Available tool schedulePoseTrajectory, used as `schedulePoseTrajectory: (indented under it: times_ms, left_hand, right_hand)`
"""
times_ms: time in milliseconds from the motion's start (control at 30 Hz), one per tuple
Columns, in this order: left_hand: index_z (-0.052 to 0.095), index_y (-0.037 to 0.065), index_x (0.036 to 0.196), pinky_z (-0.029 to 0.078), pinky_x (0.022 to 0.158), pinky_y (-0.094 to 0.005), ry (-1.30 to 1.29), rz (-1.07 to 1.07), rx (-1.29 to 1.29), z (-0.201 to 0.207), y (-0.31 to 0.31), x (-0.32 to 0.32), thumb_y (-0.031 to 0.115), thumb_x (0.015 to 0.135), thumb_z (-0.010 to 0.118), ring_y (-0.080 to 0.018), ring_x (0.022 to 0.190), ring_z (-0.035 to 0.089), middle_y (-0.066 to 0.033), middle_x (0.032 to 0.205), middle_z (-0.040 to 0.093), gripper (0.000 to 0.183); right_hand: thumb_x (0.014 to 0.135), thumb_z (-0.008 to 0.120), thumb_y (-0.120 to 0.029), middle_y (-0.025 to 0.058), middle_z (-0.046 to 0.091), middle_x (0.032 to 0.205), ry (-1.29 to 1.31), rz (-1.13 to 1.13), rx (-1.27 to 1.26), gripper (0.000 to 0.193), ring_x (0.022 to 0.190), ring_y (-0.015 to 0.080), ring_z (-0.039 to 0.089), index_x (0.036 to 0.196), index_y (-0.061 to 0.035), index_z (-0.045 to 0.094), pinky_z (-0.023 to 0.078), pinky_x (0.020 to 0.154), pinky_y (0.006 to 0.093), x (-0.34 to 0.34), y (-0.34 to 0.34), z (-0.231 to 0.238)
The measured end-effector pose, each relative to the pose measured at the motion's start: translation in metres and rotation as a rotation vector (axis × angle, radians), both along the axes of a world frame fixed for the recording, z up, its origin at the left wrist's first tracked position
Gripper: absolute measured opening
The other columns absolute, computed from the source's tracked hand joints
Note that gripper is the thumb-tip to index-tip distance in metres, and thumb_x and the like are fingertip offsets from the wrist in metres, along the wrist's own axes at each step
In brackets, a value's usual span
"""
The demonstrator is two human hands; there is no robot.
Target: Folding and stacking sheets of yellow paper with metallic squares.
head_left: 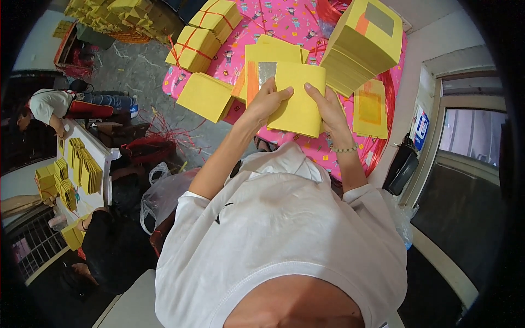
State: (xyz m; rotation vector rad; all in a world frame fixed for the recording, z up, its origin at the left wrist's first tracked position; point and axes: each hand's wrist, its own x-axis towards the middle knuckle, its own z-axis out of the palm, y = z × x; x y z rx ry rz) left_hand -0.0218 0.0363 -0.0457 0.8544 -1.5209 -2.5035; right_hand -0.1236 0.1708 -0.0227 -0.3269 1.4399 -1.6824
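Observation:
Between my two hands is a sheaf of yellow joss paper point(299, 112), held above a pink patterned table. My left hand point(267, 103) grips its left edge, thumb on top, beside a silver patch and an orange stripe. On the right edge, my right hand point(331, 113) has its thumb on the face and its fingers mostly hidden behind. More yellow paper point(273, 53) lies just beyond the sheaf. A yellow stack point(203, 97) sits to the left. At the right, a tall leaning stack point(350, 60) shows a silver patch on top, near a flat yellow piece point(371, 115).
Bundles tied with red string point(198, 46) stand on the pink cloth point(268, 19) at the far left. Red strands point(383, 142) hang along the table's right side. Two people work at a white table point(98, 147) on the left. A clear plastic bag point(164, 194) is near my left side.

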Motion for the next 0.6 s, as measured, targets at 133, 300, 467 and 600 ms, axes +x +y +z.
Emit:
schedulePoseTrajectory:
  times_ms: [133,300,467,600]
  left_hand:
    - [0.041,-0.001,0.117,0.048,0.078,-0.0299,0.064,0.032,-0.067,0.028,0.016,0.002,0.007,0.089,0.054,-0.0181,0.093,0.058,-0.0114,0.103,0.057,0.031]
    - [0.035,0.0,0.124,0.038,0.095,-0.0309,0.288,0.084,-0.12,0.034,0.028,0.008,0.004,0.09,0.051,-0.0167,0.112,0.047,-0.0109,0.118,0.051,0.038]
    - [0.033,0.0,0.126,0.039,0.093,-0.0293,0.363,0.108,-0.192,0.029,0.037,0.011,0.004,0.09,0.051,-0.0161,0.112,0.047,-0.0111,0.12,0.05,0.04]
    - [0.036,0.0,0.124,0.04,0.092,-0.0289,0.296,0.127,-0.171,0.032,0.038,0.015,0.003,0.089,0.052,-0.0156,0.11,0.049,-0.0108,0.118,0.051,0.038]
  right_hand:
    - [0.091,0.057,-0.018,0.0081,0.06,0.108,0.08,-0.044,-0.027,0.036,0.093,0.0127,0.059,0.12,0.002,0.05,0.05,0.077,0.0265,0.002,0.005,0.0]
    - [0.09,0.059,-0.018,0.0078,0.062,0.107,0.219,-0.086,-0.084,0.034,0.09,0.011,0.06,0.118,0.0011,0.052,0.049,0.075,0.0248,0.006,0.011,0.007]
    - [0.093,0.055,-0.021,0.0055,0.063,0.102,0.09,-0.114,-0.177,0.03,0.086,0.0088,0.06,0.113,0.0001,0.056,0.049,0.074,0.0236,0.007,0.016,0.011]
    - [0.094,0.053,-0.023,0.0038,0.066,0.093,0.168,-0.114,-0.079,0.026,0.08,0.0074,0.061,0.106,-0.0011,0.062,0.049,0.071,0.0224,0.007,0.018,0.013]
